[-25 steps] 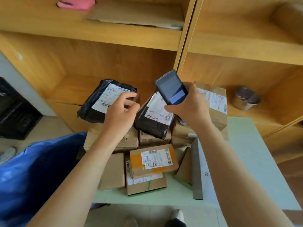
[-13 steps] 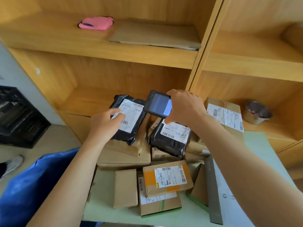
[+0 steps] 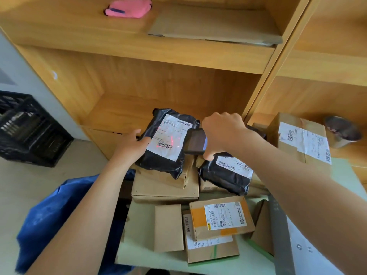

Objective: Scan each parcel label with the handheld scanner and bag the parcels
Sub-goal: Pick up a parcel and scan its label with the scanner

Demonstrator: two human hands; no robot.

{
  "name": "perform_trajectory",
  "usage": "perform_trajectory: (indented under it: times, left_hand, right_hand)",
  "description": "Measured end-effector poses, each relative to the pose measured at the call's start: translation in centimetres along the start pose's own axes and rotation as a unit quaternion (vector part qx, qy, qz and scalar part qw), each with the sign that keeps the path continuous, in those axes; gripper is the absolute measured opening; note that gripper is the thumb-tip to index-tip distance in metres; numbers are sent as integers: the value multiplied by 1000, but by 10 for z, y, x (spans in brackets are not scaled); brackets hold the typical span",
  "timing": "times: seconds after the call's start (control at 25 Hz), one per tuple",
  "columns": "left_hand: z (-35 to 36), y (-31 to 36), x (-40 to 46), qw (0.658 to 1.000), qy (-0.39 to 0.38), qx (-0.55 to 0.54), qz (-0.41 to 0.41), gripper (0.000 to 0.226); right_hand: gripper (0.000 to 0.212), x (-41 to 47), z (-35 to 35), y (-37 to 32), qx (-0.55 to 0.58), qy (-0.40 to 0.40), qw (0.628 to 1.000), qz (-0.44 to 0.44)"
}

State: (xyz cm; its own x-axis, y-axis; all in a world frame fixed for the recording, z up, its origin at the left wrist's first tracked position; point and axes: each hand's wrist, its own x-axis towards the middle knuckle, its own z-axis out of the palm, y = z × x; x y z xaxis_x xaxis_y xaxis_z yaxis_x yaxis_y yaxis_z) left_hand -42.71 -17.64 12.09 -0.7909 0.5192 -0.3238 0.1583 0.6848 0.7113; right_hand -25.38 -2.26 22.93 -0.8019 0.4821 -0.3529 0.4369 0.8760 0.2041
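Red scanner light speckles the white label [image 3: 171, 135] on the glossy black parcel [image 3: 164, 157], blue bag [image 3: 59, 215] below, pink cloth [image 3: 128, 9] above.

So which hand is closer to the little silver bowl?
Right. The right hand, holding the scanner, is nearer the silver bowl; the left hand holds the black parcel, farther away.

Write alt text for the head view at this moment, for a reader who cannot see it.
The right hand aims a handheld scanner at the red-lit label of a black poly parcel, gripped by the left hand. It sits atop cardboard boxes before wooden shelves, a blue bag at left.
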Motion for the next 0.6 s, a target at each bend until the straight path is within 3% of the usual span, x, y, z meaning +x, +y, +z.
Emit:
perform_trajectory:
  times: [0.2, 0.36, 0.6]
  left_hand:
    - [-3, -12, 34, 995, -86, -38, -42, 63]
    - [-5, -22, 52, 982, -170, -73, -29, 58]
    - [-2, -32, 58, 976, -204, -76, -16, 53]
  right_hand:
    - [56, -3, -14, -34, 15, -58, 998, 29]
    - [54, 1, -20, -61, 23, -66, 995, 71]
    - [55, 0, -29, -74, 15, -94, 988, 123]
